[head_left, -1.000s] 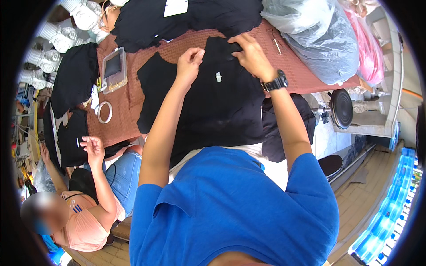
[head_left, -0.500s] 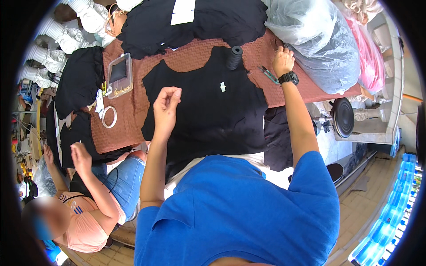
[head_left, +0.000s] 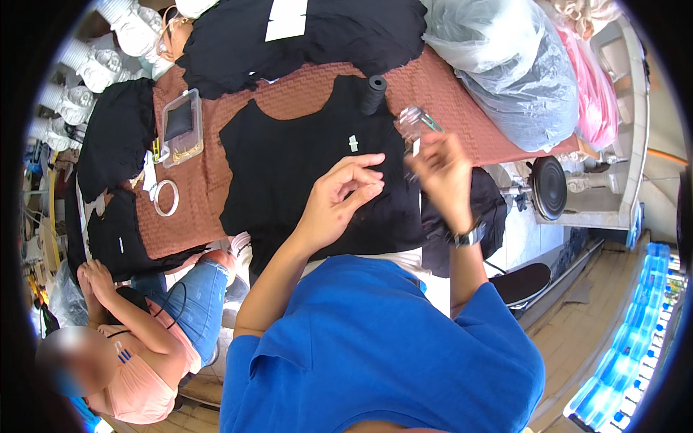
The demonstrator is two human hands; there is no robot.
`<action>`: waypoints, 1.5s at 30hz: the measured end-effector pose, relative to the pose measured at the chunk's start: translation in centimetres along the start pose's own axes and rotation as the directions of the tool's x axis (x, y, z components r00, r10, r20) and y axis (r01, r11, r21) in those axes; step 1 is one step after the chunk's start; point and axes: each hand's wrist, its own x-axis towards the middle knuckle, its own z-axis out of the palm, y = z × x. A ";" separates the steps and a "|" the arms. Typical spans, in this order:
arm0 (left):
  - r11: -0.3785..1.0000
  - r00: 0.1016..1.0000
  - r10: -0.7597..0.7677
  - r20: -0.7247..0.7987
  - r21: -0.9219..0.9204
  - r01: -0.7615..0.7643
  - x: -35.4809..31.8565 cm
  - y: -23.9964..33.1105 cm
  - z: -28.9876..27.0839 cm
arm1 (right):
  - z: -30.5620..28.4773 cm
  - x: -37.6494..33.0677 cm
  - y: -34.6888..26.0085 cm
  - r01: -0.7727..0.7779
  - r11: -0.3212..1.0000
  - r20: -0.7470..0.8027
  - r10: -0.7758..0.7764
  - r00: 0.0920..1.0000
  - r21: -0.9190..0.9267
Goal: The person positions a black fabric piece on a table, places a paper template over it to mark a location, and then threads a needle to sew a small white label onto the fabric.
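Observation:
My left hand [head_left: 339, 200] is over the black garment [head_left: 296, 166], its thumb and fingertips drawn close together; anything between them is too small to make out. To its right, my right hand [head_left: 444, 177] is smeared by motion at the garment's right edge. A small white strip [head_left: 416, 146] shows beside its fingers; whether they hold it cannot be told. Just beyond is a blurred clear plastic object [head_left: 411, 119] by the thread snips [head_left: 431, 122]. A small white tag [head_left: 353, 143] lies on the garment, and a black thread spool [head_left: 373, 95] stands near its far edge.
Brown textured cloth [head_left: 209, 184] covers the table. Around the garment are a clear box [head_left: 189, 144], a white ring [head_left: 167, 198] and black fabric [head_left: 310, 40] bearing white paper [head_left: 287, 18]. Stuffed plastic bags [head_left: 516, 86] stand far right. Another person [head_left: 144, 361] sits at left.
My right hand has come from beside the plastic bag back toward me and the garment. My left hand has moved right and nearer me. The clear plastic object now shows by the snips.

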 end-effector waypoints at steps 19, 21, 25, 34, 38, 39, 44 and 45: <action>0.868 0.836 -0.424 0.348 -0.105 0.485 -4.9 1.2 -4.2 | 2.8 -3.2 -2.3 -0.310 0.814 0.771 -0.240 0.590 0.491; 0.863 0.828 -0.439 0.350 -0.091 0.496 -5.5 1.2 -4.9 | 2.6 -3.1 -2.7 -0.342 0.809 0.803 -0.245 0.544 0.478; 0.773 0.765 -0.457 0.453 -0.224 0.594 -6.6 1.4 -6.3 | 2.6 -3.1 -2.3 -0.204 0.891 0.763 -0.208 0.612 0.407; 0.866 0.953 -0.252 0.167 -0.401 0.300 -8.8 0.7 -9.1 | 2.2 -2.6 -2.7 -0.166 0.952 0.605 -0.025 0.796 0.259; 0.970 0.989 -0.146 0.008 -0.198 0.144 -9.2 3.3 -8.4 | 1.5 -4.0 -4.1 -0.057 0.883 0.407 -0.156 0.900 0.465; 0.979 0.999 -0.006 0.049 -0.206 0.016 -9.0 5.1 -7.8 | 1.3 -4.7 -4.7 0.107 0.865 0.248 -0.257 0.934 0.491; 0.813 0.752 0.557 0.353 -0.416 -0.407 -7.6 12.8 -6.4 | 0.9 -6.6 -10.8 0.506 0.422 -0.260 -0.516 0.816 0.752; 0.812 0.767 0.541 0.344 -0.450 -0.371 -7.0 13.8 -6.4 | 0.8 -6.3 -11.4 0.559 0.377 -0.308 -0.549 0.777 0.739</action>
